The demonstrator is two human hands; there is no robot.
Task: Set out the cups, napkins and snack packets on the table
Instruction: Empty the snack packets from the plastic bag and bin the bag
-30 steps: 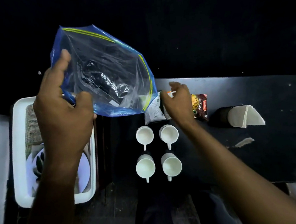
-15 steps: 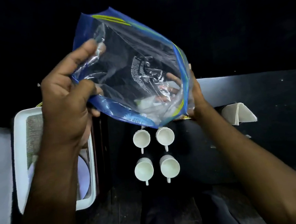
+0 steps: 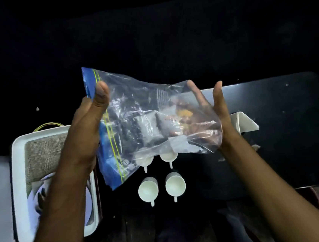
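Above the table I hold a clear zip bag (image 3: pixel 147 122) with a blue zip edge, stretched between both hands. My left hand (image 3: pixel 86 131) pinches the blue edge under its thumb. My right hand (image 3: pixel 219 109) grips the opposite end, its fingers showing through the plastic. Through the bag a snack packet (image 3: pixel 183 114) on the black table (image 3: pixel 283 138) shows dimly. Two white cups (image 3: pixel 148 189) (image 3: pixel 175 184) stand in front, handles toward me. Two more cups (image 3: pixel 144 160) (image 3: pixel 169 156) are half covered by the bag. Folded white napkins (image 3: pixel 245 122) lie just right of my right wrist.
A white tray (image 3: pixel 19 183) sits at the left under my left forearm, holding a grey cloth (image 3: pixel 41 153) and a plate (image 3: pixel 35 199). Small paper scraps (image 3: pixel 255 146) lie on the table by the napkins. The far side is dark.
The bag has come down and turned sideways, with its zip edge now at the left. My right hand has shifted to the bag's right end, and my left thumb now clamps the blue edge.
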